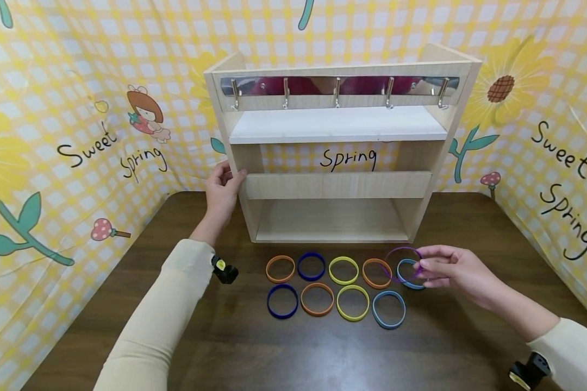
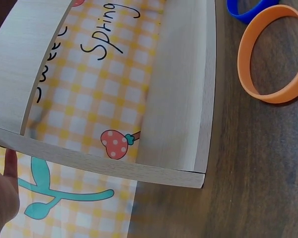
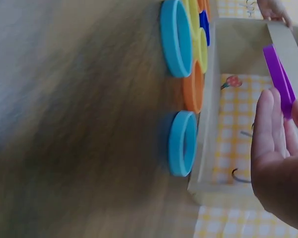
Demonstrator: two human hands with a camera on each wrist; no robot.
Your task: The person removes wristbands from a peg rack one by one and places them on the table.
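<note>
My right hand (image 1: 457,271) pinches a purple silicone wristband (image 3: 279,81) between thumb and fingers, raised above the table. In the head view that band overlaps an orange wristband (image 1: 376,273) and a light blue wristband (image 1: 405,282) lying below it. At the left side of a pale wooden rack (image 1: 337,185), my left hand (image 1: 222,190) grips the side panel, thumb toward the front. A metal strip with several hooks (image 1: 337,92) runs across the rack's upper front; no band hangs on the hooks.
Several more wristbands lie flat in two rows before the rack, including dark blue (image 1: 282,301), yellow (image 1: 353,303) and light blue (image 1: 388,309) ones. The brown table (image 1: 254,353) meets a checked yellow cloth (image 1: 102,54) behind and at both sides.
</note>
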